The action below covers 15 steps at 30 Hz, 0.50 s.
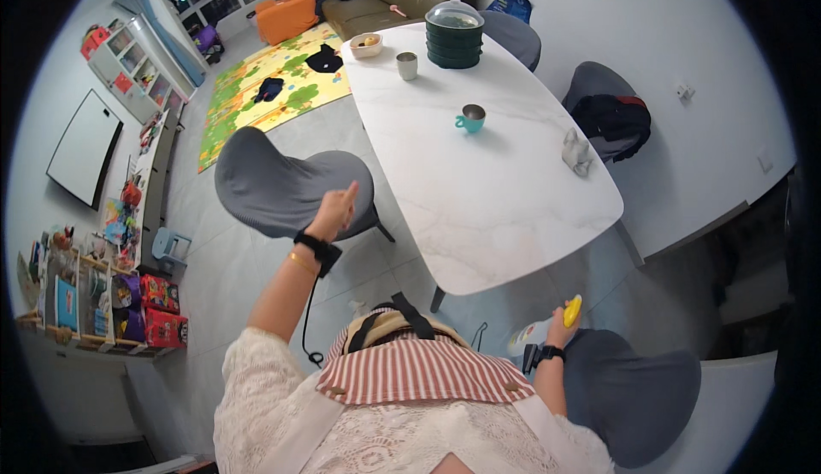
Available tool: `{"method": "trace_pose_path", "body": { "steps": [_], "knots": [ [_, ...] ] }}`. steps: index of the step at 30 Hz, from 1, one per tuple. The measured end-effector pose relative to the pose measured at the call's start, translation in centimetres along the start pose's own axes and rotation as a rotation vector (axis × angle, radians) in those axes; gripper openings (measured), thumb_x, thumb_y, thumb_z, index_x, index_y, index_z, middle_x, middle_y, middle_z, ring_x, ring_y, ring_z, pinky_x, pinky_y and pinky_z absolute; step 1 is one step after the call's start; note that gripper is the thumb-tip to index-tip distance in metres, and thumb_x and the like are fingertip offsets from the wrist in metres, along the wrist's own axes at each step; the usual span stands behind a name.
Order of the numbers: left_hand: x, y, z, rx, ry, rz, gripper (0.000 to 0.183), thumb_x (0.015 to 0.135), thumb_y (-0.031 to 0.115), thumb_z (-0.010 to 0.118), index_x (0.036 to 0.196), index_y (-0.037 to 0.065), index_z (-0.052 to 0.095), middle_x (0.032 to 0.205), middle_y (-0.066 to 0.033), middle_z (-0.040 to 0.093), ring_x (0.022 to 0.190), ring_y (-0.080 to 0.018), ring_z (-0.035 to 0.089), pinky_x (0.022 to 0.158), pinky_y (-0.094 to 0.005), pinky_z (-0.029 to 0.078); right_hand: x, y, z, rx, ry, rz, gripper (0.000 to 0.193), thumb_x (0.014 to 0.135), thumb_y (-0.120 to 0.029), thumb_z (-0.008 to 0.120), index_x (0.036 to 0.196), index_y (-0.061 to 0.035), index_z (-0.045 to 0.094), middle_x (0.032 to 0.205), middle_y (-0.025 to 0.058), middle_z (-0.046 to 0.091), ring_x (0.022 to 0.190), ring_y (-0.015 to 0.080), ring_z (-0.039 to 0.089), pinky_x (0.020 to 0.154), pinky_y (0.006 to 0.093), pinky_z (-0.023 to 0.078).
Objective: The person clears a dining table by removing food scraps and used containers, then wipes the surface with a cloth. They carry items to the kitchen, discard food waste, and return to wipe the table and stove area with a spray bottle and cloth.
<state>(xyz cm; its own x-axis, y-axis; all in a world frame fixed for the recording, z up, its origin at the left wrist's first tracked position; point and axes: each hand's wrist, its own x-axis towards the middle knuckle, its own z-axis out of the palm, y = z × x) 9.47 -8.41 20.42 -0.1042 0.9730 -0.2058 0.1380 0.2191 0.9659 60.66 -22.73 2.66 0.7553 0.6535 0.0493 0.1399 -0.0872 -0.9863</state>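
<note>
My left hand [333, 212] is raised beside the white marbled table [505, 209], in front of a grey covered chair [286, 183]. One finger points out, the others look loosely bent, and nothing shows in it. Low on the right, my right hand [560, 330] grips a spray bottle [572, 310] with a yellow head. Its pale body is partly hidden behind that hand. On the table stand a teal cup [472, 120] with a metal inside and a light grey cup [407, 67]. A crumpled grey cloth [576, 154] lies near the right edge.
Stacked dark green trays [454, 46] under a clear dome and a small food box [366, 45] stand at the table's far end. A grey chair [633, 397] is close by my right arm. Another chair [590, 89] holds dark clothing. Clothes lie on a colourful mat [295, 89].
</note>
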Motion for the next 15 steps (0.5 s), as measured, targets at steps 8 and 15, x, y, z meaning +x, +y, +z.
{"method": "trace_pose_path", "body": {
  "steps": [8,15],
  "knots": [
    [29.2,5.3,-1.4,0.505,0.063,-0.062,0.073,0.068,0.066,0.057,0.084,-0.005,0.057,0.074,-0.0101,0.056,0.059,-0.0173,0.056,0.046,-0.0279,0.046,-2.8,-0.9,-0.6,-0.110,0.297,-0.023,0.031,0.074,0.001,0.054,0.105,0.0031,0.052,0.097,0.0102,0.054,0.077,0.0188,0.054,0.065,0.0296,0.050],
    [50.1,6.8,2.0,0.678,0.131,0.283,0.106,0.051,0.040,0.082,0.124,-0.013,0.026,0.121,-0.0282,0.040,0.113,-0.0349,0.042,0.094,-0.0361,0.038,-13.0,-3.0,-2.7,-0.537,1.011,0.011,0.031,0.082,-0.012,0.054,0.109,0.0018,0.051,0.096,0.0128,0.056,0.079,0.0215,0.057,0.069,0.0309,0.051]
  ]
}}
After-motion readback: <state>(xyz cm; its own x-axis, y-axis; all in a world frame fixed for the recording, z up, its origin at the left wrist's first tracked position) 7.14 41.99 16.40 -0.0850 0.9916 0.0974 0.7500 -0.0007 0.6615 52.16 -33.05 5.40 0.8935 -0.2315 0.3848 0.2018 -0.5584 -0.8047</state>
